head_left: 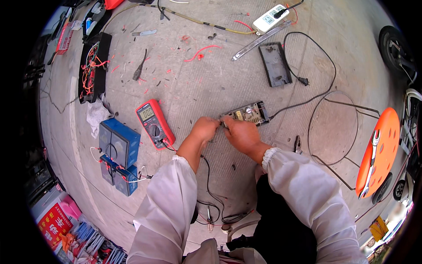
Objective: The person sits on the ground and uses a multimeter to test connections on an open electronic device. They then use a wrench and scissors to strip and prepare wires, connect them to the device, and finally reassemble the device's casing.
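Observation:
An opened charger (249, 113), its circuit board bare in a dark case, lies on the concrete in front of me. At its left end my left hand (205, 128) is closed in a pinch, fingertips at the case's edge. My right hand (242, 132) curls over the near left corner, thumb and forefinger drawn together close to the left fingertips. Whatever is pinched between the fingers is too small or hidden to name. A black cord (303, 104) runs from the charger's right end to a plug (303, 81). Left of my hands lies a red multimeter (155, 124), its display lit.
Blue batteries (118, 143) wired together stand at the left, below a black box of red wires (93, 68). An empty dark case half (275, 64) and a white power strip (270, 20) lie farther off. An orange stool (380, 152) bearing a wrench (371, 163) is at right.

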`<state>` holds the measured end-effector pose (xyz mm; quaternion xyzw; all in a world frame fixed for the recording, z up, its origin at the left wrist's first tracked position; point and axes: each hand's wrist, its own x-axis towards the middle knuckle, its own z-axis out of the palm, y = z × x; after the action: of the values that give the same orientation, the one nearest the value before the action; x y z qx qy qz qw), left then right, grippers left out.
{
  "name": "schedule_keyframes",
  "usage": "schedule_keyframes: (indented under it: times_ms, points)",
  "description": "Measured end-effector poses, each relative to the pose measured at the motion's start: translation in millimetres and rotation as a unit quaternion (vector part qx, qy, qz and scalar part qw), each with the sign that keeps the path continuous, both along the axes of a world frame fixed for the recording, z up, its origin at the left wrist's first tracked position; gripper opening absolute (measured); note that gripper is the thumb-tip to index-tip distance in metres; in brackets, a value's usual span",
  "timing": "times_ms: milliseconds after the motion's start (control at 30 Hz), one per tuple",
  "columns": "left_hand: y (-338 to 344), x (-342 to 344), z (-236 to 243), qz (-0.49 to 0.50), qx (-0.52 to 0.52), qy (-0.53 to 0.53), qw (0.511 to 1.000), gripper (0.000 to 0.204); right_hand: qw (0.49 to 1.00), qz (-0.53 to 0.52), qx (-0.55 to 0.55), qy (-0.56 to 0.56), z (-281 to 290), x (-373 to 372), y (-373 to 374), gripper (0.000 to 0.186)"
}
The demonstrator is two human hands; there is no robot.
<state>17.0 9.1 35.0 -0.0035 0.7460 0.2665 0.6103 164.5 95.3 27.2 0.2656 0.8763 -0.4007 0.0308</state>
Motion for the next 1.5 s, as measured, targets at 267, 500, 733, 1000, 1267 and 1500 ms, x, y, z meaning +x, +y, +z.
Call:
schedule_keyframes:
  times_ms: [267, 500, 733, 1000, 1267, 1500]
  points:
    - [-23.6, -6.0, -25.0, 0.167, 0.058, -0.09, 0.98, 0.019, 0.997, 0.038, 0.056, 0.024, -6.3, -6.7, 1.5, 0.01]
    - [-27.5, -7.5, -12.3, 0.104, 0.097, -0.075, 0.987, 0.017, 0.992, 0.057, 0.111, 0.033, -14.1, -7.6, 3.7, 0.005]
    - [-38.1, -2.3, -16.7, 0.124, 0.116, -0.053, 0.984, 0.033, 0.98, 0.149, 0.13, 0.016, -6.0, -13.4, 10.7, 0.008]
    - [-48.6, 5.6, -10.8, 0.14, 0.173, -0.046, 0.974, 0.026, 0.973, 0.165, 0.159, 0.016, -7.8, -19.7, 7.5, 0.012]
    - [-53.8, 11.5, -14.2, 0.155, 0.195, -0.029, 0.968, 0.028, 0.969, 0.179, 0.171, 0.01, -7.4, -19.2, 8.0, 0.008]
    - [-60.2, 29.4, -26.9, 0.106, 0.302, 0.059, 0.945, 0.03, 0.985, 0.049, 0.159, 0.038, 16.4, -14.4, 22.5, 0.012]
